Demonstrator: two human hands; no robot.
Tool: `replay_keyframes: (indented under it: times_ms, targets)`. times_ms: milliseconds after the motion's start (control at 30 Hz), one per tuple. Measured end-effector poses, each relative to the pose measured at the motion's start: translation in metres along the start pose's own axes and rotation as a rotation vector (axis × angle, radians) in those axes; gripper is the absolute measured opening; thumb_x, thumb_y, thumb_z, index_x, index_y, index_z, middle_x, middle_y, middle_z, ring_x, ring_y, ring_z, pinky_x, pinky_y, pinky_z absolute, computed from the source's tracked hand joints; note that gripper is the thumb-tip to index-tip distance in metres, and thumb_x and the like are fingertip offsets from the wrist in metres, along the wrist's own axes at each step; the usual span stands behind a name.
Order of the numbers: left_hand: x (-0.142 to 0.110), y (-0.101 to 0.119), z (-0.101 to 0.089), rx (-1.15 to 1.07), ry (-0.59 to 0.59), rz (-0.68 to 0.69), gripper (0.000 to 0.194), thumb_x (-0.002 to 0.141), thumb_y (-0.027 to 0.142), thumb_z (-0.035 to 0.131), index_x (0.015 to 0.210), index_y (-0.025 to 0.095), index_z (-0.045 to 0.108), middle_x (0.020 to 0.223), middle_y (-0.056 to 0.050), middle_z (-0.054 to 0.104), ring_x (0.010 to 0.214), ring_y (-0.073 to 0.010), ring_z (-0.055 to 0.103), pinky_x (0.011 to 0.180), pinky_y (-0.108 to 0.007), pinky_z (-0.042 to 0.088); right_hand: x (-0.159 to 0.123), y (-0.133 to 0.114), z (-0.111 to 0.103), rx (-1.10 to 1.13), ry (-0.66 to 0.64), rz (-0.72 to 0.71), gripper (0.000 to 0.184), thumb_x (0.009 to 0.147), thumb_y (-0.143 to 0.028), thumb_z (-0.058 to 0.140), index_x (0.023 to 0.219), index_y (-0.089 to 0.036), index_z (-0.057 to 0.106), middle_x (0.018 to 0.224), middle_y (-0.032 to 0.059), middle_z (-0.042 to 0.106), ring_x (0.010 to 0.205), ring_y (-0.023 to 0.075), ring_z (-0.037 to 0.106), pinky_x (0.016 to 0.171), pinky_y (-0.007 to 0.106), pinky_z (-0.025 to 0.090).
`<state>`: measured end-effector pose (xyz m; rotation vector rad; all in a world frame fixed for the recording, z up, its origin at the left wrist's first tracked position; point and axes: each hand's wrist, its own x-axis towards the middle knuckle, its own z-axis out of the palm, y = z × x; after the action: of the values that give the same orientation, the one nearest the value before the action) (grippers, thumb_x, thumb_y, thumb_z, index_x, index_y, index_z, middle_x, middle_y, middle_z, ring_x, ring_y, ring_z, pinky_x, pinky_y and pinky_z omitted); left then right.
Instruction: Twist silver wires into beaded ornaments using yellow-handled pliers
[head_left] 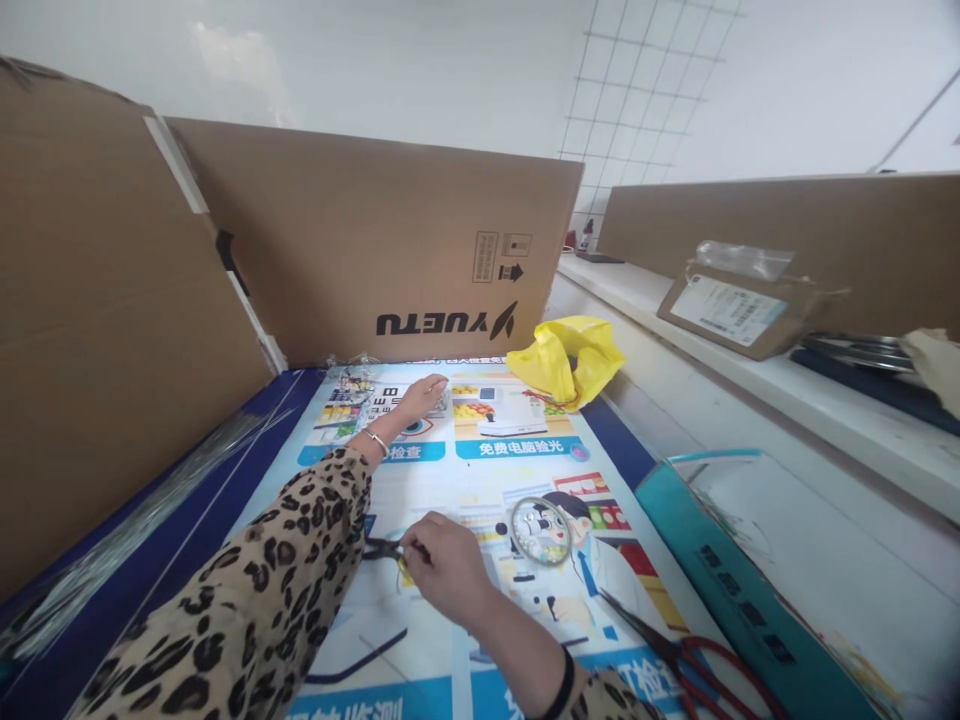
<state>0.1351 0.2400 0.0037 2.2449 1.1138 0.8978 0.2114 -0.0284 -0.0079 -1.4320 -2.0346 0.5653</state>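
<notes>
My left hand (421, 398), at the end of a leopard-print sleeve, reaches to the far middle of the printed mat (420, 480). Its fingers are drawn together over small clear pieces; what they pinch is too small to make out. Nearer to me, my right hand (450, 567) is closed around small pliers (384, 549) with dark jaws pointing left and a bit of yellow handle showing. A round clear dish (540, 531) holding tiny shiny pieces lies right of that hand. Red-handled scissors (686, 655) rest at the lower right, tips pointing up-left.
Cardboard walls (360, 240) stand behind and to the left. A crumpled yellow bag (568, 362) sits at the mat's far right corner. Small clear items (351, 375) lie far left. A teal box (750, 590) and a white ledge with a labelled parcel (731, 308) border the right.
</notes>
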Motion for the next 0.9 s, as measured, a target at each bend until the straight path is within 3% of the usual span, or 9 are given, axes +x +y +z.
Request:
replay_keyframes:
  times_ms: [267,433,600,767,900]
  targets:
    - [-0.003,0.0,-0.006,-0.111,0.036,0.014,0.029,0.09,0.035,0.049,0.107,0.013,0.057,0.109,-0.008,0.059,0.099,-0.0204,0.057,0.087,-0.043,0.047,-0.001,0.0,0.001,0.033,0.021,0.001,0.016,0.077,-0.015,0.05,0.081,-0.023,0.063,0.083,-0.001,0.061,0.075,0.011,0.057,0.065,0.02,0.038]
    - [-0.003,0.007,-0.022,-0.128,0.1,-0.02,0.035,0.094,0.038,0.034,0.104,0.014,0.058,0.107,-0.009,0.062,0.104,-0.0202,0.055,0.094,-0.037,0.042,0.0,0.0,0.001,0.048,0.019,0.01,0.015,0.077,-0.015,0.051,0.081,-0.023,0.063,0.083,-0.0014,0.061,0.076,0.0107,0.057,0.066,0.02,0.038]
    - [-0.021,0.01,-0.08,-0.089,0.13,-0.056,0.033,0.084,0.04,0.048,0.102,0.016,0.061,0.106,-0.006,0.065,0.1,-0.0201,0.058,0.089,-0.031,0.044,0.001,0.001,0.001,0.051,0.017,0.035,0.013,0.077,-0.015,0.052,0.08,-0.023,0.063,0.082,-0.0013,0.061,0.078,0.0119,0.056,0.068,0.022,0.037]
    - [-0.069,-0.015,-0.15,0.019,0.182,-0.2,0.03,0.081,0.038,0.053,0.095,0.014,0.063,0.094,-0.005,0.067,0.09,-0.0195,0.06,0.084,-0.031,0.047,0.001,-0.001,-0.002,0.09,0.019,0.014,0.016,0.078,-0.013,0.05,0.078,-0.022,0.062,0.08,-0.0012,0.06,0.075,0.0117,0.055,0.067,0.022,0.036]
    - [-0.111,-0.039,-0.173,0.096,0.14,-0.329,0.027,0.086,0.035,0.054,0.098,0.011,0.06,0.095,-0.006,0.064,0.088,-0.0194,0.06,0.081,-0.037,0.049,0.0,-0.003,-0.004,0.082,0.005,0.029,0.016,0.08,-0.017,0.048,0.079,-0.022,0.063,0.081,-0.0005,0.061,0.075,0.0128,0.055,0.066,0.023,0.036]
